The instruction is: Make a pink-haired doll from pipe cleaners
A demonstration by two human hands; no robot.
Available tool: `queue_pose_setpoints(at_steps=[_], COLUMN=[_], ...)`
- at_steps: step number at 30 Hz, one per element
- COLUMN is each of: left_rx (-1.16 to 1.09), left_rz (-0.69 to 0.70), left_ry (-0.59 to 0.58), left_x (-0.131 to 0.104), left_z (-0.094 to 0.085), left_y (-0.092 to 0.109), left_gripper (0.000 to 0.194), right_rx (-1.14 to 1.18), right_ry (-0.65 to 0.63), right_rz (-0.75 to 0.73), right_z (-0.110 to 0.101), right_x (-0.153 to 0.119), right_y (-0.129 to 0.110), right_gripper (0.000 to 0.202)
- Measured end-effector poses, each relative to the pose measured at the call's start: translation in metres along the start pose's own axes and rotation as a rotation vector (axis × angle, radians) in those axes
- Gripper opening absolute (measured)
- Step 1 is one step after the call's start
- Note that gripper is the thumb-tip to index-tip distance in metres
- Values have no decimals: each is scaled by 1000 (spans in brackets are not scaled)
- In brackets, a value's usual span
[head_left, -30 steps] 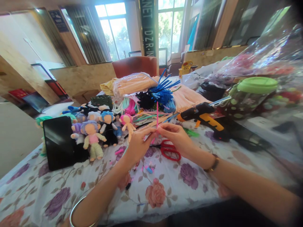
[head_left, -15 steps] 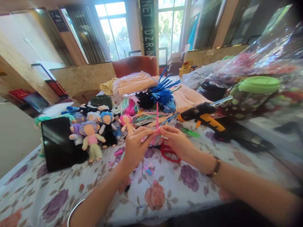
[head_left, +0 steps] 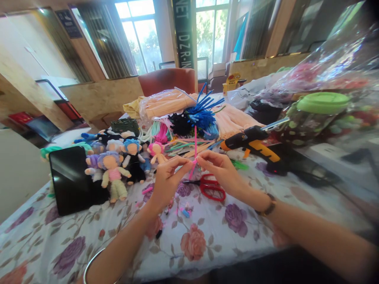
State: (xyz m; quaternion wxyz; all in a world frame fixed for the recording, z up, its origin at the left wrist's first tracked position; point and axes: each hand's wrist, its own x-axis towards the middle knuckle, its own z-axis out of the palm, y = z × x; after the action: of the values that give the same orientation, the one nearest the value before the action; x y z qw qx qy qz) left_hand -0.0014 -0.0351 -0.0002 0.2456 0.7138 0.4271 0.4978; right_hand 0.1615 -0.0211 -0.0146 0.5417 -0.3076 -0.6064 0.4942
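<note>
Left hand [head_left: 169,177]: thumb and fingertips pinched narrow on the pink stem [head_left: 196,142], near its bend.
Right hand [head_left: 219,170]: thumb and forefinger narrowed on the same bend from the other side; exact grip hard to tell at this size.
Pink stem: between both sets of fingertips, long end upright against the blue stems [head_left: 204,118], short end slanting down over the cloth [head_left: 118,246].
Scissors [head_left: 212,189]: on the cloth, red handles just below the right hand, blades toward the left hand.
Glue gun [head_left: 251,141]: beyond the right hand, nozzle toward the loose stems [head_left: 183,146], small red light lit.
Risk at the bend: possible slip or loosening, from so small a pinch on both sides; possible kink, from uneven pulling.
Risk at the long end: possible snag in the blue stems, from standing so near them in view; actual gap unclear.
Risk by the scissors: possible knock or scrape, from lowering either wrist onto handles or blades.
Risk by the glue gun: possible burn or smear if hot, from reaching far past the right hand.
Changed since the earlier frame: left fingers more curled and drawn back a little, short end more exposed, scissors less covered, pale bit by the right fingertips no longer visible, whole view slightly shifted.
</note>
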Motion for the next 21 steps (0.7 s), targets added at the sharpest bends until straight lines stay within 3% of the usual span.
queue_pose_setpoints(at_steps=[11, 16, 21], left_rx=[55, -51, -44], left_rz=[-35, -81, -59], left_ry=[-48, -69, -144], left_x=[0, 1, 1], left_z=[2, 3, 2], left_y=[-5, -3, 1], left_gripper=[22, 20, 20], right_rx=[-271, -226, -133], right_ry=[-61, -116, -137], right_rz=[-139, -171, -91], right_z=[-2, -4, -4], right_x=[-3, -1, 0], right_y=[0, 0, 0], right_gripper=[17, 19, 19])
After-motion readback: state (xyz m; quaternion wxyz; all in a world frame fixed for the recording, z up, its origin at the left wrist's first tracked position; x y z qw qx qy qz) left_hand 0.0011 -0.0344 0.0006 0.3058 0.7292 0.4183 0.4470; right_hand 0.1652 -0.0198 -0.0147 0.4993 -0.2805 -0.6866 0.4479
